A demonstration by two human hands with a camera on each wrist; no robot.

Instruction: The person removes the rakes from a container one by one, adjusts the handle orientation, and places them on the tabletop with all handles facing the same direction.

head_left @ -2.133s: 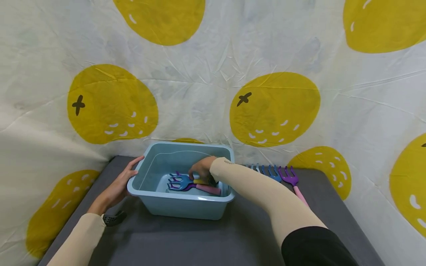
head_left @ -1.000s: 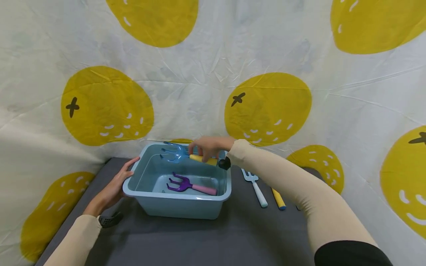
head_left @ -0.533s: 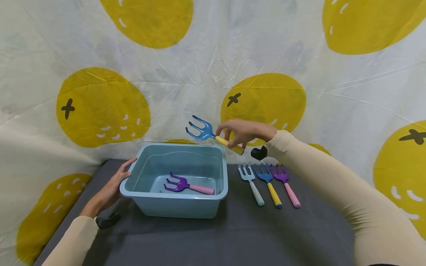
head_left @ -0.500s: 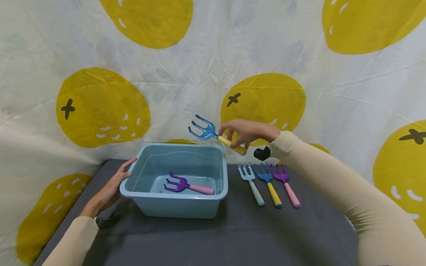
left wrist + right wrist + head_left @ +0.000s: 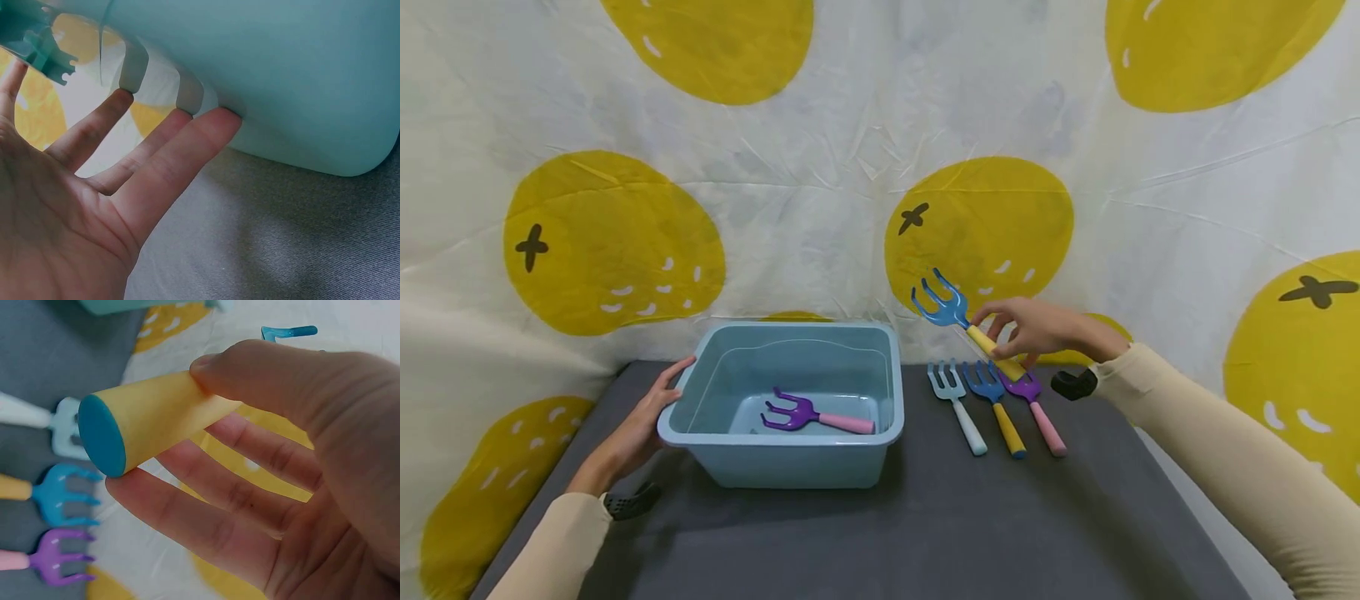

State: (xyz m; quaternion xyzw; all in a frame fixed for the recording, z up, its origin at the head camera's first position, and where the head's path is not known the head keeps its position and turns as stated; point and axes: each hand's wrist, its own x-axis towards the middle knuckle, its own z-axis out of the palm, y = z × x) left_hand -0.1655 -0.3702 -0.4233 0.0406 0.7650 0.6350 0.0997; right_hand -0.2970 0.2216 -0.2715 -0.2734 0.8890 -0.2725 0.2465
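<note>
The right grip (image 5: 1033, 327) pinches the raised fork (image 5: 953, 312), probably light, stiff and best held by its handle (image 5: 156, 412); the left grip (image 5: 634, 423), fingers straight, touches the tub (image 5: 782, 463).

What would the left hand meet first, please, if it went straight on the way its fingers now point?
The light-blue tub: the left hand seems to touch its outer side with the fingertips, so the tub would probably block it at once.
</note>
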